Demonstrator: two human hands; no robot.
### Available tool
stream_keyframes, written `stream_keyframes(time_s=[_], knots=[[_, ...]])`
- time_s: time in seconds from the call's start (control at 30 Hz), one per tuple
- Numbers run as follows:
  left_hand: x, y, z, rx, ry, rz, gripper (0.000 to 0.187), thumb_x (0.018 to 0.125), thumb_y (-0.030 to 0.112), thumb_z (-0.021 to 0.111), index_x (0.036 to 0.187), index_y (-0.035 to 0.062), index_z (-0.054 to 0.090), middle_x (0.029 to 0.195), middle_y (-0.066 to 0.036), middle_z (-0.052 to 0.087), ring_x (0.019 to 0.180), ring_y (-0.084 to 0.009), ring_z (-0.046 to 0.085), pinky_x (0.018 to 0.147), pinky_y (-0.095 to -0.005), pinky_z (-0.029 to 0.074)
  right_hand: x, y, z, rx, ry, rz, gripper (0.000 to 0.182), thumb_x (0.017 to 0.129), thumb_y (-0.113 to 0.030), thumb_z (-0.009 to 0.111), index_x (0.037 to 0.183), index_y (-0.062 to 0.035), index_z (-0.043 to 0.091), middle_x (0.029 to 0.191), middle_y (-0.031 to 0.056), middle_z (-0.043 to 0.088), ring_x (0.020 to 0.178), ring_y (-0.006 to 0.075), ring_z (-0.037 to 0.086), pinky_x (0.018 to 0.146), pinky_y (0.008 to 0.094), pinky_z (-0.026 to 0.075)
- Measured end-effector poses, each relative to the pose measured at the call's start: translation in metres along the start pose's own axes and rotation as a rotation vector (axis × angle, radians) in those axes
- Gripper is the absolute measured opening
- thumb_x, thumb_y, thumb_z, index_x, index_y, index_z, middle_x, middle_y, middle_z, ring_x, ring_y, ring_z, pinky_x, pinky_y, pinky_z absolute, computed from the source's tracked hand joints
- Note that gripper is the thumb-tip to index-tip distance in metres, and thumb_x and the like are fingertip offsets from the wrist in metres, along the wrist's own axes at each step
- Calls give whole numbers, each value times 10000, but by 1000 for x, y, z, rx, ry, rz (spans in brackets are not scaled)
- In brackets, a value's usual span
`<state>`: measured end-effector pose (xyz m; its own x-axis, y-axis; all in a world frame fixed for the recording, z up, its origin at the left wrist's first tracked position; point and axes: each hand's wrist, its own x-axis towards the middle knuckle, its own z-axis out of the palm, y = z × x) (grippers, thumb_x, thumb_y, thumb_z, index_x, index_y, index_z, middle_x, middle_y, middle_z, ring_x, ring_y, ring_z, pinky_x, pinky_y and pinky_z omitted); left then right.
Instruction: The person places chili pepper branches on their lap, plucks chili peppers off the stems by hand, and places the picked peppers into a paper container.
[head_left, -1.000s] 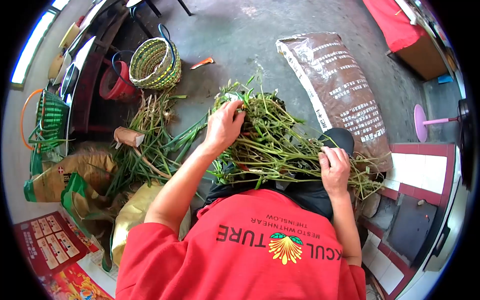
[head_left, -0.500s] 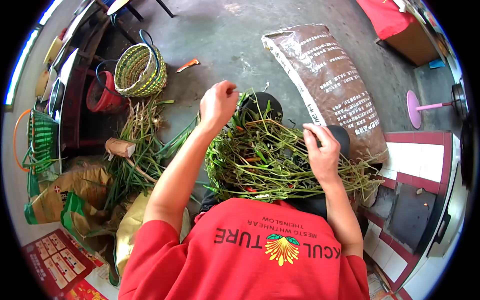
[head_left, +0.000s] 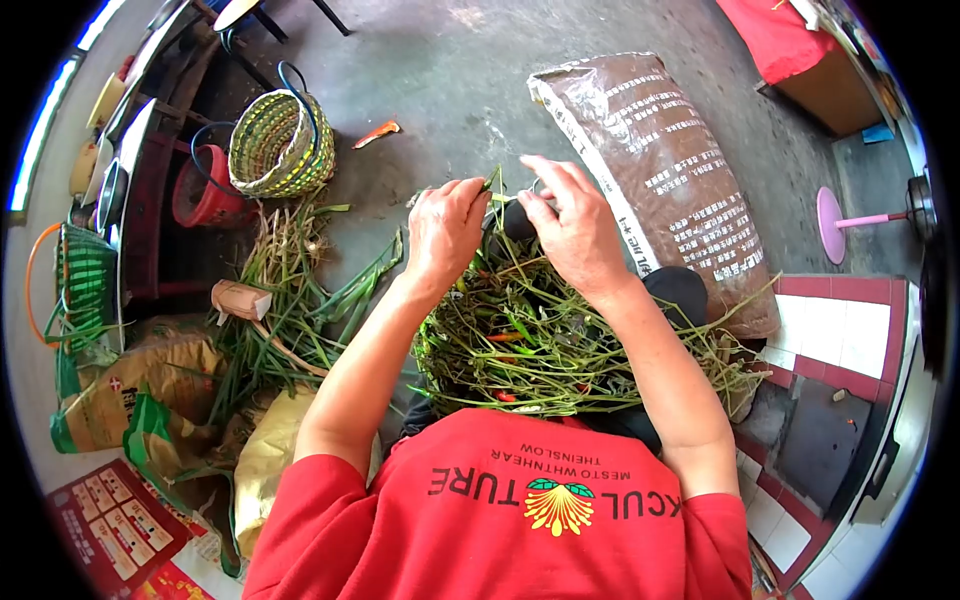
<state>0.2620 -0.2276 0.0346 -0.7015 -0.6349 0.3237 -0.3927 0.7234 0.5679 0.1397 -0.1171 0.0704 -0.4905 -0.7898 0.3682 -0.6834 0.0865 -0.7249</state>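
Observation:
A heap of cut chili pepper plants [head_left: 540,345] lies across my lap, its thin green stems tangled with leaves and several red and green peppers. Above its far edge, my left hand [head_left: 446,232] is closed, fingertips pinched on a green sprig [head_left: 491,180] of the plant. Just what is between the fingers is partly hidden. To its right, my right hand [head_left: 575,228] has its fingers stretched out and the thumb apart, pointing toward the left hand. I see nothing held in it.
Left of me stand a woven basket [head_left: 262,145] and a red bucket [head_left: 213,195], with green leafy stalks [head_left: 275,290] piled nearby. Open sacks [head_left: 165,375] sit lower left. A large brown printed bag [head_left: 665,160] lies ahead right, and a pink-based stand [head_left: 830,225] is farther right.
My right hand has moved left and forward from the right side of the heap, close to my left hand. My left hand has shifted slightly right and nearer, to the green sprig.

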Motion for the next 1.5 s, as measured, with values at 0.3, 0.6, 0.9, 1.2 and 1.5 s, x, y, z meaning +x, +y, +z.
stream_keyframes(time_s=[0.3,0.6,0.9,1.2,1.5], knots=[[-21,11,-27,56,1,188,136,783,66,570,913,29,586,782,-116,582,758,-323,557,756,-400,430,3,-12,13,21,-175,-149,144,810,-98,551,940,-60,598,829,137,591,755,329,589,640,395,480],[-27,14,-40,69,-75,223,113,788,73,569,895,43,589,778,-104,556,747,-307,537,706,-395,410,1,-13,11,5,-287,-177,64,784,-85,539,766,-35,575,737,139,569,701,351,565,614,429,459],[-34,10,-45,83,-232,196,66,810,97,547,835,37,562,743,-130,571,708,-337,546,659,-412,423,-3,-19,7,-51,-402,-185,79,765,-100,551,734,-32,577,724,158,579,688,372,572,602,440,464],[-44,21,-24,-71,-321,-291,173,822,152,531,776,-4,590,645,-191,587,643,-348,588,588,-442,458,-16,-9,29,-216,-222,-201,102,758,-93,549,673,-39,541,673,144,550,622,343,559,568,419,459],[-66,11,-46,-1167,-331,-704,233,936,180,465,1012,-3,587,553,9,485,478,-84,446,508,-223,405,8,5,0,-188,-3,80,111,819,-148,593,847,-52,642,740,160,615,666,329,600,580,385,468]])
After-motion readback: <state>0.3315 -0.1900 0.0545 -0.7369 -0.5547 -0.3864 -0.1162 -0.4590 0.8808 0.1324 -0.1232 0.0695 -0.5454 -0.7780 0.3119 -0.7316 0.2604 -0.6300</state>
